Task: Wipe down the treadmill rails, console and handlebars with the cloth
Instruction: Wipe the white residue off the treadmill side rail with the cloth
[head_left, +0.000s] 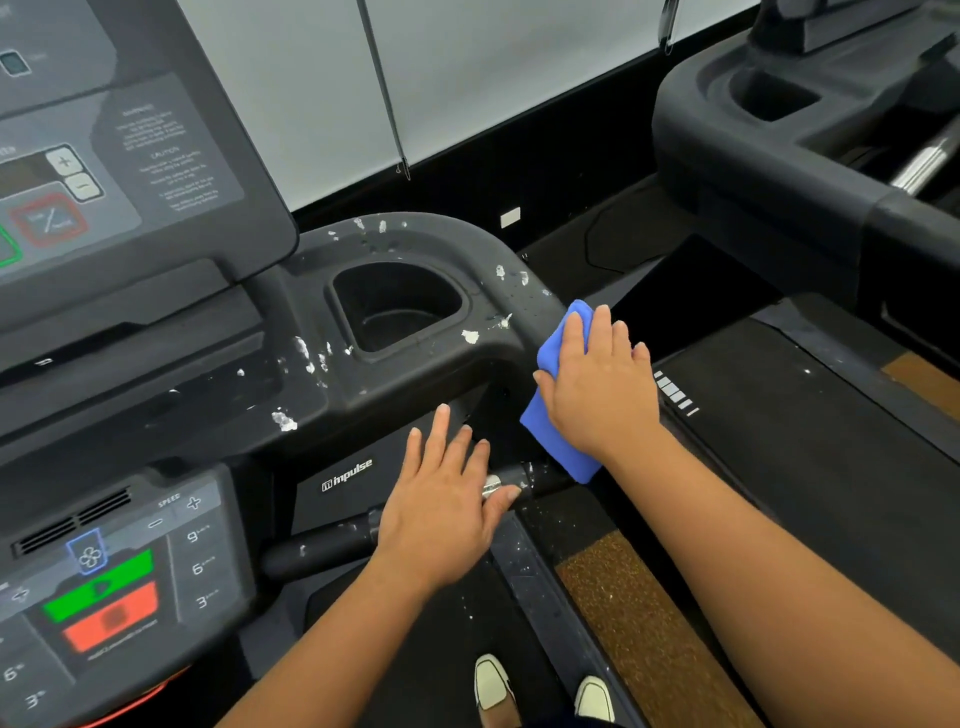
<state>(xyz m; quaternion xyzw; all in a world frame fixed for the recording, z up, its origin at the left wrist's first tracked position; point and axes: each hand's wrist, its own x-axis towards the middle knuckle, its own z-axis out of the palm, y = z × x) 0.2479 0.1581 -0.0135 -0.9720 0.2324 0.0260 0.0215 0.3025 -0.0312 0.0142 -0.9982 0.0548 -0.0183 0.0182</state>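
Cream shoes (491, 682) stand at the bottom edge on the dark treadmill belt (457, 639), with a coarse brown foot strip (639, 618) running along the side rail just to their right. Above them the left hand (441, 501) lies over the short black handlebar (317, 553). Its fingers are straight, slightly spread and hold nothing; whether the palm touches the bar cannot be told. To its left is the lower control panel (104, 597) with its green and red buttons. Further on, the right hand (597, 387) lies flat on the folded blue cloth (551, 434), fingers extended over it, pressing it against the sloping side arm of the console (524, 312). The cloth sits at the console's right corner, just beside the empty cup holder (397, 306). White flecks dot the black plastic around the holder. Beyond rise the tilted upper display (93, 156), a neighbouring treadmill (779, 171) at the right, and a pale wall (493, 78).
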